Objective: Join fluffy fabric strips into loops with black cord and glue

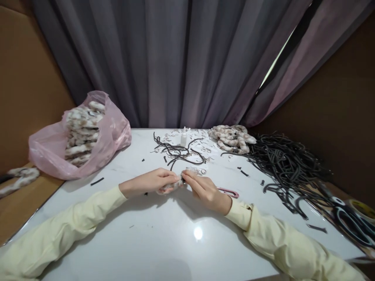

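Both hands meet over the middle of the white table, pinching one furry white-and-brown piece (167, 189). My left hand (155, 181) grips it from the left, thumb on top and fingers curled round. My right hand (206, 191) pinches its right end, where a small dark bit shows between the fingertips. Most of the piece is hidden by the fingers. Just behind the hands lie loose black cords (178, 154) and a small white bottle (183, 137), which stands upright. A pink-handled tool (230, 192) lies beside my right wrist, partly covered by it.
On the left, a pink plastic bag (117, 130) holds furry pieces. More furry pieces (233, 138) are heaped at the back right, beside a large pile of black cords (281, 156). Scissors (348, 220) and yellow tape (363, 208) lie at the right edge. Short black scraps are scattered about.
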Available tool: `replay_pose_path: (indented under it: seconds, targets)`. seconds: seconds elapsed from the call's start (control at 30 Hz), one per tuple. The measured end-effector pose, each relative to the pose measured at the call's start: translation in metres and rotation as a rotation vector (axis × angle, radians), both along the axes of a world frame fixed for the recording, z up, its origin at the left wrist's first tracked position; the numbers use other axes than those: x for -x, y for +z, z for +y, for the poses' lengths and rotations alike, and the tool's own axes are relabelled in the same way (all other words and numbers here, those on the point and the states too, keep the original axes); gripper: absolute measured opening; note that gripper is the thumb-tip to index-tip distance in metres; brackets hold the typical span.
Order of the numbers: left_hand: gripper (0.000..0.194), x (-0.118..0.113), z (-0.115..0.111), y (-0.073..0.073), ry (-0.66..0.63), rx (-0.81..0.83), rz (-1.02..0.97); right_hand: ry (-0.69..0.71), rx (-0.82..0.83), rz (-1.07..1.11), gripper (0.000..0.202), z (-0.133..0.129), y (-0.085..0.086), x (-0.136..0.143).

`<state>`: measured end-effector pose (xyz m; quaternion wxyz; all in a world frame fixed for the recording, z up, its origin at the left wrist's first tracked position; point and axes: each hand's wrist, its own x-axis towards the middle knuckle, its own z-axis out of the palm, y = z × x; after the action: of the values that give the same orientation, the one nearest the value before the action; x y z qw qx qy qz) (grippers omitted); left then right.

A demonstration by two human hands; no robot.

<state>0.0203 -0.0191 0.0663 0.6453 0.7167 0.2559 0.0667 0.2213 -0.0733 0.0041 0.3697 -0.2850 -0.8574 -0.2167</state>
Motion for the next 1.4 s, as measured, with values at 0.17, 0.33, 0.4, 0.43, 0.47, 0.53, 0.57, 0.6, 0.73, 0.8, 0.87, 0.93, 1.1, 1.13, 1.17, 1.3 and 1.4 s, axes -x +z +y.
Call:
replay_pose_path:
  seconds: [0.17,0.33,0.4,0.43,0.47,0.53,0.57,0.6,0.73,0.8,0.87,0.93,1.1,1.13,1.17,1.3,1.4]
  targets:
    - [0.03,-0.001,-0.004,-0.01,0.003,0.121,-0.067,0.009,0.027,0.025,0.051,-0.001,0.001,-0.001]
    - [0.03,-0.004,-0.011,-0.013,0.035,0.088,-0.069,0.041,0.074,0.063,0.05,-0.002,0.0,-0.001]
    - [0.03,-0.004,-0.012,-0.014,0.049,0.034,-0.066,0.054,0.078,0.058,0.047,-0.001,0.001,-0.002]
    - [0.03,-0.004,-0.013,-0.015,0.061,0.003,-0.061,0.058,0.073,0.037,0.044,-0.001,0.002,-0.002]
    - [0.031,-0.004,-0.013,-0.015,0.073,-0.029,-0.053,0.06,0.061,0.001,0.04,0.0,0.004,-0.002]
    - [0.032,-0.004,-0.015,-0.016,0.09,-0.103,-0.034,0.055,0.024,-0.092,0.033,0.001,0.007,-0.002]
    - [0.032,-0.003,-0.016,-0.016,0.097,-0.147,-0.024,0.051,0.004,-0.132,0.03,0.001,0.008,-0.003]
    - [0.033,-0.003,-0.017,-0.016,0.104,-0.198,-0.013,0.047,-0.014,-0.163,0.027,0.002,0.009,-0.003]
    - [0.03,-0.002,-0.018,-0.016,0.132,-0.441,0.021,0.059,-0.057,-0.231,0.019,0.001,0.012,-0.003]
    - [0.027,-0.003,-0.018,-0.017,0.135,-0.559,0.031,0.072,-0.072,-0.243,0.015,0.001,0.013,-0.003]
    - [0.026,-0.003,-0.018,-0.021,0.138,-0.666,0.045,0.083,-0.073,-0.242,0.012,0.001,0.013,-0.003]
    - [0.025,-0.004,-0.019,-0.025,0.149,-0.751,0.062,0.083,-0.054,-0.237,0.011,0.001,0.012,-0.003]
    - [0.022,-0.005,-0.019,-0.032,0.178,-0.85,0.11,0.051,-0.006,-0.237,0.014,0.003,0.007,-0.004]
    - [0.022,-0.005,-0.018,-0.032,0.176,-0.861,0.118,0.048,-0.003,-0.231,0.014,0.003,0.006,-0.004]
    - [0.022,-0.005,-0.018,-0.033,0.171,-0.873,0.124,0.047,-0.001,-0.223,0.014,0.003,0.006,-0.004]
    - [0.02,-0.005,-0.019,-0.034,0.147,-0.952,0.136,0.038,0.026,-0.196,0.014,0.001,0.006,-0.002]
    - [0.018,-0.005,-0.02,-0.037,0.129,-1.073,0.139,0.028,0.106,-0.147,0.015,-0.003,0.008,0.0]
